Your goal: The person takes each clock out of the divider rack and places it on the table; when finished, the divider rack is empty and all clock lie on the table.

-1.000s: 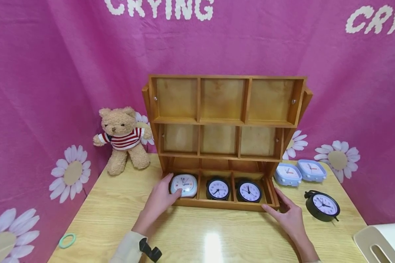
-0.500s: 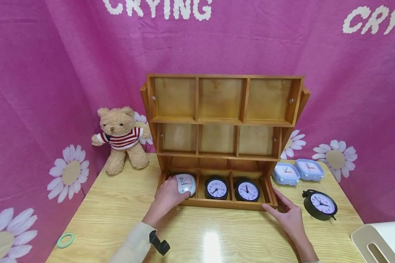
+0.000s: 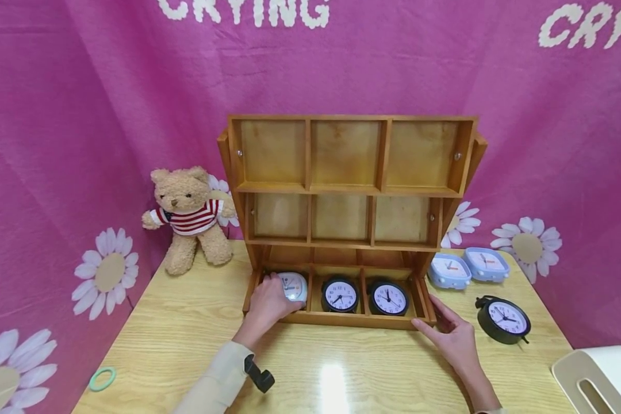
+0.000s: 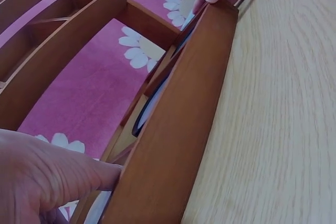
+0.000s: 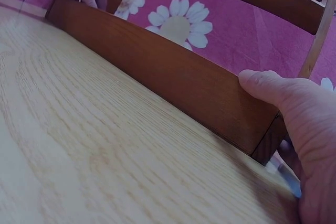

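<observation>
A teddy (image 3: 188, 221) in a stripy top (image 3: 192, 221) is parked by the pink cloth (image 3: 403, 63) printed with daisies (image 3: 106, 274) and white lettering (image 3: 258, 12), a mint-green ring (image 3: 99, 389) can be spotted front left, and some slotted whitish box (image 3: 608, 368) gets cut off bottom right.

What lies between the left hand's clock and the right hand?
In the head view: wooden dividers, the middle compartment's black clock, the right compartment's black clock and the tray's right end wall.
</observation>
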